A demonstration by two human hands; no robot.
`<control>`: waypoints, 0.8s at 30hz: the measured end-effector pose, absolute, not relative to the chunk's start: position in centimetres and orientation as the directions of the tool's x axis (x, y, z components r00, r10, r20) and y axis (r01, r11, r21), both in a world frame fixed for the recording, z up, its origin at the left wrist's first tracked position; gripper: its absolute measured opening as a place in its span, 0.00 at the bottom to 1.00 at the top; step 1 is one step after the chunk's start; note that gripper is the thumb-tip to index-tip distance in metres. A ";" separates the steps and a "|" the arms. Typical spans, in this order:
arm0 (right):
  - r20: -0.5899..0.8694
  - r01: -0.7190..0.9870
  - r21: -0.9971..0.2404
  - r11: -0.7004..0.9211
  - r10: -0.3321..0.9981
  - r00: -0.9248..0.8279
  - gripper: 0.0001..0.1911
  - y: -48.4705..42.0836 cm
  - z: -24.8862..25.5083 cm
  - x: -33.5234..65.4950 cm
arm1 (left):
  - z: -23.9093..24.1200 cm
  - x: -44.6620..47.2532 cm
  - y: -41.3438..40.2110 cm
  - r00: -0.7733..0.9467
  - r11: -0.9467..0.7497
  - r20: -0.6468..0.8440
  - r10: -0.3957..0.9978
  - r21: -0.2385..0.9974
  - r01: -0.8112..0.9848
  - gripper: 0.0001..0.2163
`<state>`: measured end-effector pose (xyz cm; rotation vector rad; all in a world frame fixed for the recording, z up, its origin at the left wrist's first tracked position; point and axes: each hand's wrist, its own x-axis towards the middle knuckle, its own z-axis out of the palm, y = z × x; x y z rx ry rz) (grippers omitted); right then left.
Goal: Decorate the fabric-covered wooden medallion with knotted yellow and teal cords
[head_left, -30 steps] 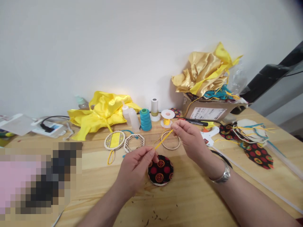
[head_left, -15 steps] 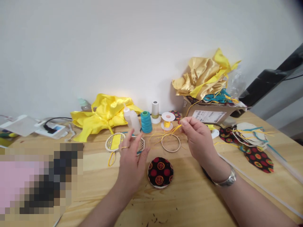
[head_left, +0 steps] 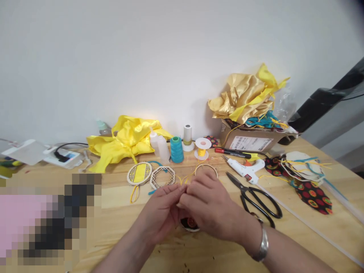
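Note:
My left hand (head_left: 162, 210) and my right hand (head_left: 209, 206) meet in the middle, fingers pinched together. Yellow cord (head_left: 186, 176) runs from the spool (head_left: 202, 144) side down into the pinch, its ends hidden by my fingers. Beneath my hands lies a round disc covered in dark patterned fabric (head_left: 190, 224), mostly covered from sight. Just behind my right hand is a thin wooden ring (head_left: 212, 167), partly hidden. A wooden octagonal lattice frame (head_left: 152, 179) rests left of my fingers, beside a round lattice frame with yellow cloth (head_left: 139, 173).
Black-handled scissors (head_left: 254, 197), a white glue gun (head_left: 246, 169) and a marker (head_left: 232, 152) lie on the right. Behind stand a teal thread cone (head_left: 176, 149), white bottles (head_left: 163, 149) and yellow satin (head_left: 125, 138). A cardboard box (head_left: 250, 138) of fabric stands back right.
My right hand has come down and left with the yellow cord, and my left hand has moved in and closed against it. The scissors, glue gun and marker are now uncovered.

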<state>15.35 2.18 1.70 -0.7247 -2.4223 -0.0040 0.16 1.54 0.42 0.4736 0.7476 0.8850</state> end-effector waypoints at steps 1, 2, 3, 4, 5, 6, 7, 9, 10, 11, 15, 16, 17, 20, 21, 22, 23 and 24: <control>0.522 0.485 -0.102 0.869 0.462 -0.717 0.09 2.0 1.6 15.2 | 0.4 0.1 1.6 0.375 0.543 -0.395 0.839 0.656 -0.523 0.06; 0.499 0.472 -0.056 0.880 0.434 -0.750 0.09 1.9 1.5 15.0 | 0.5 0.0 1.7 0.344 0.538 -0.414 0.843 0.662 -0.522 0.06; 0.481 0.462 -0.024 0.886 0.416 -0.772 0.09 1.8 1.4 14.9 | 0.5 0.0 1.7 0.320 0.539 -0.434 0.842 0.664 -0.518 0.06; 0.469 0.453 -0.001 0.892 0.401 -0.787 0.08 1.7 1.4 14.7 | 0.6 0.0 1.8 0.304 0.543 -0.451 0.839 0.666 -0.512 0.07; 0.456 0.442 0.015 0.897 0.387 -0.802 0.08 1.6 1.3 14.6 | 0.6 0.0 1.8 0.285 0.541 -0.462 0.840 0.669 -0.509 0.08; 0.446 0.426 0.024 0.904 0.372 -0.814 0.08 1.5 1.3 14.5 | 0.6 0.0 1.8 0.266 0.539 -0.472 0.840 0.674 -0.506 0.08; 0.438 0.408 0.029 0.913 0.355 -0.826 0.08 1.4 1.3 14.4 | 0.6 0.1 1.9 0.243 0.534 -0.482 0.842 0.681 -0.501 0.08; 0.419 0.366 0.029 0.930 0.321 -0.849 0.08 1.1 1.2 14.1 | 0.6 0.2 2.0 0.186 0.520 -0.498 0.847 0.700 -0.489 0.08; 0.412 0.344 0.024 0.939 0.304 -0.859 0.09 0.9 1.2 13.9 | 0.6 0.2 2.0 0.156 0.508 -0.501 0.851 0.712 -0.484 0.09; 0.407 0.328 0.019 0.945 0.292 -0.866 0.09 0.7 1.1 13.8 | 0.6 0.2 2.0 0.129 0.495 -0.499 0.857 0.725 -0.480 0.09; 0.403 0.296 0.027 0.955 0.261 -0.877 0.08 0.1 0.8 13.3 | 0.4 0.2 2.0 0.089 0.465 -0.482 0.872 0.758 -0.456 0.09; 0.405 0.292 0.030 0.956 0.255 -0.878 0.08 0.1 0.8 13.2 | 0.4 0.1 2.0 0.087 0.465 -0.479 0.873 0.766 -0.445 0.10; 0.414 0.283 0.024 0.959 0.248 -0.876 0.09 0.2 0.9 13.3 | 0.3 0.1 2.0 0.085 0.462 -0.474 0.876 0.776 -0.430 0.10; 0.486 0.244 -0.124 0.962 0.273 -0.830 0.11 0.9 1.5 14.0 | 0.3 -0.1 1.9 0.111 0.461 -0.455 0.884 0.805 -0.373 0.10; 0.523 0.244 -0.221 0.944 0.326 -0.787 0.11 1.2 1.8 14.5 | 0.4 -0.1 1.9 0.130 0.456 -0.440 0.889 0.818 -0.350 0.09; 0.558 0.254 -0.334 0.908 0.407 -0.723 0.09 1.7 2.2 15.0 | 0.4 -0.1 1.9 0.152 0.447 -0.420 0.895 0.835 -0.320 0.09; 0.574 0.272 -0.443 0.854 0.503 -0.645 0.06 2.1 2.5 15.6 | 0.5 -0.1 1.8 0.179 0.436 -0.400 0.899 0.855 -0.281 0.10; 0.576 0.289 -0.534 0.795 0.592 -0.564 0.08 2.6 2.8 16.1 | 0.6 -0.1 1.7 0.210 0.429 -0.385 0.899 0.873 -0.234 0.10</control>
